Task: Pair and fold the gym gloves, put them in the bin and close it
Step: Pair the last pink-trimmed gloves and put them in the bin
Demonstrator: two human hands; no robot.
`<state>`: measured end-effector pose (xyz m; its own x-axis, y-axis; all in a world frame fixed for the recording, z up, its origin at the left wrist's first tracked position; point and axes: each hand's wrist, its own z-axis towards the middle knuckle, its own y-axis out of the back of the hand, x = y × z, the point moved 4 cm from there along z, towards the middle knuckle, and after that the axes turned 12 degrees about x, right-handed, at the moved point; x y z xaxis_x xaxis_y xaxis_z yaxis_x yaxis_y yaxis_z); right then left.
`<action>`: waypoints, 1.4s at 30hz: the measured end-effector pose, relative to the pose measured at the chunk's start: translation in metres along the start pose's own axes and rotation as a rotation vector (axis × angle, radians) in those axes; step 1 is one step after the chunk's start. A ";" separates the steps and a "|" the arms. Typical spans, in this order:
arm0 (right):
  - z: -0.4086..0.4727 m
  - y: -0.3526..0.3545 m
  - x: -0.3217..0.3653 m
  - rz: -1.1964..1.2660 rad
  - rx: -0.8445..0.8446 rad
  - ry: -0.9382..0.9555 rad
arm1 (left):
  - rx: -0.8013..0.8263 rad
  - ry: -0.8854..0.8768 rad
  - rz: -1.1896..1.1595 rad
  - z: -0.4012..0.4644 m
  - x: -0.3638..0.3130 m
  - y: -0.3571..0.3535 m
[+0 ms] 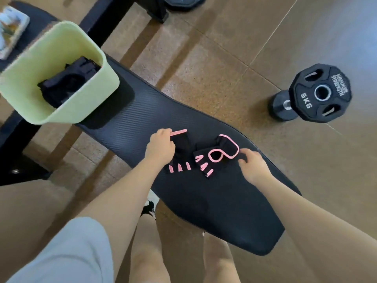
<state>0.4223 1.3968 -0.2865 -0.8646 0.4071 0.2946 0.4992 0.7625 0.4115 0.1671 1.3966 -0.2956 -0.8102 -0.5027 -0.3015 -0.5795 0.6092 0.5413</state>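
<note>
Black padded bench (214, 201) runs diagonally under us, on a brown tiled floor. On its far end stands the pale green bin (36, 64), open, no lid on it; a dark folded pair of gloves (67, 82) already lies inside.

Off to the right on the floor: a 5 kg weight plate (322, 92) leaning at a dumbbell, well apart from the work.

Mid-bench, the pink-trimmed pair lies flat, side by side and just touching. Left glove (181, 154), fingers pointing toward us; right glove (216, 154), its pink strap looped open.

Our left hand (160, 148) rests on the left glove, fingertips pinching its pink cuff edge. Our right hand (253, 166) sits just beside the right glove's cuff, fingers loosely curled; whether they grip fabric, we cannot tell.

Judgement: thin, soft, light fabric, limp when lifted, likely to flop open. Best taken at the stiffer bound cuffs, stacked palm to palm, then folded once.
</note>
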 end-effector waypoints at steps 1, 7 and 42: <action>0.010 0.000 -0.003 -0.024 0.002 0.020 | -0.020 0.018 0.022 0.006 -0.002 -0.005; 0.064 -0.016 -0.007 -0.069 -0.064 0.064 | -0.104 0.097 0.265 0.034 -0.003 -0.036; -0.434 0.006 0.089 0.403 0.173 0.819 | -0.359 -0.674 -0.258 -0.408 -0.031 0.090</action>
<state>0.3732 1.2194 0.1165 -0.2848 0.2256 0.9317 0.6809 0.7318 0.0310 0.1765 1.2165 0.0828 -0.6003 -0.0529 -0.7980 -0.7846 0.2326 0.5748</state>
